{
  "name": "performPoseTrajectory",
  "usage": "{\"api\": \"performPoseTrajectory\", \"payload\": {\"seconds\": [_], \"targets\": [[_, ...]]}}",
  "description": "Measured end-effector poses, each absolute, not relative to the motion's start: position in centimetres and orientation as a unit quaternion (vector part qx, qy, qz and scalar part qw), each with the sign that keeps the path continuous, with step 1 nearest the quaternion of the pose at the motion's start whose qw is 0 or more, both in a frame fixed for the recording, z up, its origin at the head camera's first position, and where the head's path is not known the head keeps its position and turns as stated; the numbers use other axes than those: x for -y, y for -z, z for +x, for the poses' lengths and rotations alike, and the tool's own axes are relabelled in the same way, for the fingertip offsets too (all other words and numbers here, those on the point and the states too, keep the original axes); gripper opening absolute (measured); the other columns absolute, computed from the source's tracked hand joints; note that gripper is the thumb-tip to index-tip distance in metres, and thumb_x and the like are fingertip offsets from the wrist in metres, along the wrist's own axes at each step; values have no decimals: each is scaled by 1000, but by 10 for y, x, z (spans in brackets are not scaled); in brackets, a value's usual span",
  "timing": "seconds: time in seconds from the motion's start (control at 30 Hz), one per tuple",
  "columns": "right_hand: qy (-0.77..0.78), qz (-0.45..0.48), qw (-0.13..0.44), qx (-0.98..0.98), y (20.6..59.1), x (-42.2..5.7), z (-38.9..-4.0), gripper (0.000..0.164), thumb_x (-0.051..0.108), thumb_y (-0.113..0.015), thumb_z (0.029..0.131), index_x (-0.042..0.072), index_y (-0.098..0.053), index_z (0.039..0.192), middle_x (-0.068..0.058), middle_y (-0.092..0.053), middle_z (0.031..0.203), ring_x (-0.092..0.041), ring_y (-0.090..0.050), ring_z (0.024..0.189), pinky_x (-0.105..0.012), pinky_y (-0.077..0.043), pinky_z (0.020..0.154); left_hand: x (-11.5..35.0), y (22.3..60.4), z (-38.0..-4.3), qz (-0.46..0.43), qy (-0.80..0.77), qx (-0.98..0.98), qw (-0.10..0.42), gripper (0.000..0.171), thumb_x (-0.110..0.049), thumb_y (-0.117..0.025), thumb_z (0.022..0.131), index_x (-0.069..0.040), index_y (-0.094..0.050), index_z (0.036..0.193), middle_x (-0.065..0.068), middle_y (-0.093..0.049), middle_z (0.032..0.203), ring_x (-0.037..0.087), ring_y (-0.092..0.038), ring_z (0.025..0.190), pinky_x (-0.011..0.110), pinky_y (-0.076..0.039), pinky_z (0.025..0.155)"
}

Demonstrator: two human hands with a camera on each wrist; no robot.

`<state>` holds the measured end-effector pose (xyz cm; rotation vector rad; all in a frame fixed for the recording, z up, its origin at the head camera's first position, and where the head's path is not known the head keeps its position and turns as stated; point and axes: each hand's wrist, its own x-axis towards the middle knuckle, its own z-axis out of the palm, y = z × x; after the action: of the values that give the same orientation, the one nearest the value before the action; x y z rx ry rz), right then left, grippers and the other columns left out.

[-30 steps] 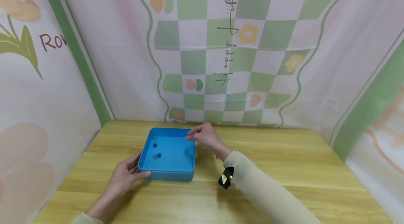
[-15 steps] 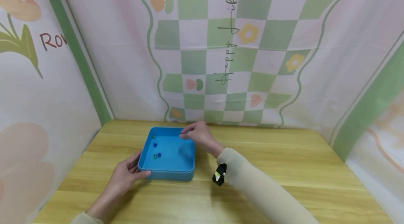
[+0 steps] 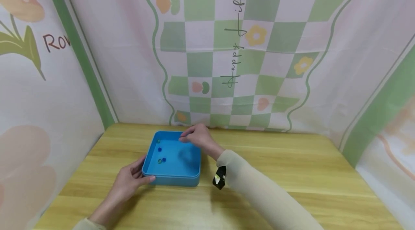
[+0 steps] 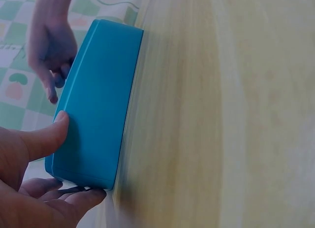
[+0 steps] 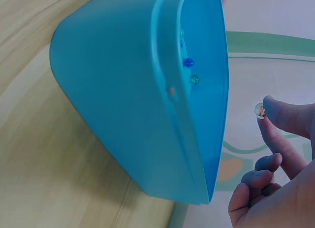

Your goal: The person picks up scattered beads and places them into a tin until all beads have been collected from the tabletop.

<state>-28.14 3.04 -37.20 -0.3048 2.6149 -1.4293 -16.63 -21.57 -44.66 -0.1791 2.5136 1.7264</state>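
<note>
A blue square box (image 3: pixel 175 180) sits on the table with its open side up. My left hand (image 3: pixel 128 181) grips its near left corner, thumb on the front wall and fingers round the side, as the left wrist view shows. Over the back right part of the box, my right hand (image 3: pixel 201 138) pinches a clear marble (image 5: pixel 260 110) with an orange-red swirl between thumb and index finger. Inside, toward the left wall, lie blue marbles (image 3: pixel 164 159) and greenish clear marbles (image 3: pixel 159 161). The right hand's other fingers are curled in.
The wood-grain table (image 3: pixel 275 179) extends right and forward of the box. A patterned cloth (image 3: pixel 197 35) hangs just behind the table's back edge, with another cloth (image 3: pixel 22 107) on the left. A black wrist device (image 3: pixel 219 177) hangs under the right sleeve.
My right hand has moved left, from the box's right rim to over its inside. Small items on the table by the right wrist have gone out of sight. The left hand has stayed put.
</note>
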Motion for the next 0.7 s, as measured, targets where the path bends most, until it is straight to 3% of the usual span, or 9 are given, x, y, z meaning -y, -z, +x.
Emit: {"api": "performPoseTrajectory", "payload": {"seconds": [0.4,0.7], "targets": [[484,-86,79,-867,374,-16,-287,7,17,-86,91,10,-85,93,-4,-76,109,-24,-69,103,-46,-57,100,216,446,-166,-55,-566,-822,44,88,-14,-84,92,0,-33,162,28,-32,164,46,-42,145,46,-48,108],[470,-83,78,-875,375,-6,-289,8,17,-85,92,10,-85,94,-4,-76,107,-26,-66,109,-48,-56,101,215,446,-166,-48,-567,-821,39,85,-14,-83,94,0,-33,162,27,-33,164,45,-42,145,45,-48,108]]}}
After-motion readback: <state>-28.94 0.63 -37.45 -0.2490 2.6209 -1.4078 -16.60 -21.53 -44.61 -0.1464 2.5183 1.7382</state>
